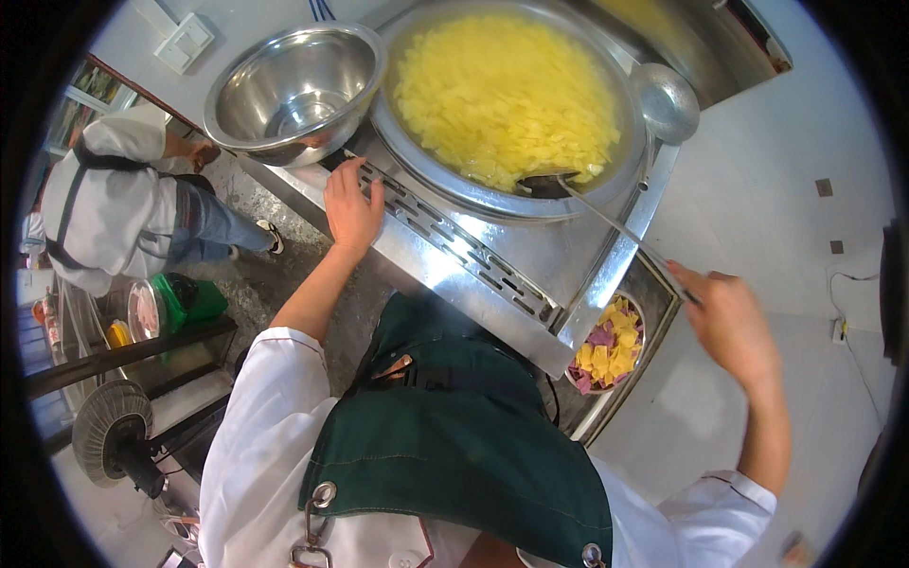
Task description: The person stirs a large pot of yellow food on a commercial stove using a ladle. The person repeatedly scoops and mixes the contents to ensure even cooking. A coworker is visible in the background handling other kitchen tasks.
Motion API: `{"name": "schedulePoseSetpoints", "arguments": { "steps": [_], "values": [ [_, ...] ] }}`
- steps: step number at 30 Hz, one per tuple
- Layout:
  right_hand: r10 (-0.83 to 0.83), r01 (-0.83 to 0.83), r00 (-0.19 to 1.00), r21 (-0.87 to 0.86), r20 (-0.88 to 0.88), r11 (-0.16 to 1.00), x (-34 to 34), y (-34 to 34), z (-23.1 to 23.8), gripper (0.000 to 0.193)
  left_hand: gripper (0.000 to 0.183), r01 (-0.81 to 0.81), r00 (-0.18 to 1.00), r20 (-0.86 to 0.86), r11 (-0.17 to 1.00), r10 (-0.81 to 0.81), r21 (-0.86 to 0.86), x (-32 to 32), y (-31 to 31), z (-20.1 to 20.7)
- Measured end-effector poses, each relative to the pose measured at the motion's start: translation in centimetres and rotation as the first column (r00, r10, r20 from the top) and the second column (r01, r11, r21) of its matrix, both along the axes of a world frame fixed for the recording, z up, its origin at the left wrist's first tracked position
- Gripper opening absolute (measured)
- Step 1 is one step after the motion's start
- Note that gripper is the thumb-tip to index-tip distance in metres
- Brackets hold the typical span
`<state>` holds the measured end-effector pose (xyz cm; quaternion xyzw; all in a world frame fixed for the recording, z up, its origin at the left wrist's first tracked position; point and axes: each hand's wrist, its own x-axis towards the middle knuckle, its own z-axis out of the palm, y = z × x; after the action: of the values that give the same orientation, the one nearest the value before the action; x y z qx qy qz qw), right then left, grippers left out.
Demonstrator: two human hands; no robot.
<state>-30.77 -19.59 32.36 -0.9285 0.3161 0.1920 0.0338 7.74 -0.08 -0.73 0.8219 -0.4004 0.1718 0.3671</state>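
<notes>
Slanting utensil (620,227): head (544,185) forward-left in pot (426,175), long axis diagonal
Finish: dark head, grey handle (653,256)
Right hand (734,327): clasping handle
Left hand (353,210): fingers parted, beside slotted strip (454,239)

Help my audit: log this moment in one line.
left hand: at counter edge | right hand: holds ladle | ladle: dipped in pot | pot: yellow pieces

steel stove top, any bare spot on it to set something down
Yes, the bare steel between the large round pan and the slotted strip, though the long-handled utensil slants over its right end. The left end is crowded: mixing bowl, pan and left hand sit close together.
</notes>
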Motion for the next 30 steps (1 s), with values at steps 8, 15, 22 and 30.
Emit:
{"name": "schedulePoseSetpoints", "arguments": {
  "steps": [8, 15, 22, 30],
  "values": [
    [0.101, -0.112, 0.989, -0.102, -0.112, 0.988, 7.6, -3.4, -11.0, 0.057, 0.043, -0.031, 0.996, -0.078, 0.999, 0.034, 0.031, -0.2, 0.1, 0.3],
    [0.139, -0.142, 0.989, -0.088, -0.043, 0.986, 13.9, -6.0, -15.4, 0.050, 0.037, -0.015, 0.998, -0.057, 0.999, 0.018, 0.048, -0.1, -0.1, 1.1],
    [-0.023, 0.041, 0.983, -0.095, 0.183, 0.995, 17.2, -9.9, -19.7, 0.049, 0.038, 0.011, 0.999, -0.032, 0.997, -0.008, 0.076, 0.1, 0.0, 0.9],
    [-0.516, 0.296, 0.772, 0.510, 0.371, 0.808, 17.7, -14.4, -20.0, 0.046, 0.038, 0.008, 0.999, -0.045, 0.997, -0.004, 0.078, 0.0, 0.0, 1.0]
  ]
}}
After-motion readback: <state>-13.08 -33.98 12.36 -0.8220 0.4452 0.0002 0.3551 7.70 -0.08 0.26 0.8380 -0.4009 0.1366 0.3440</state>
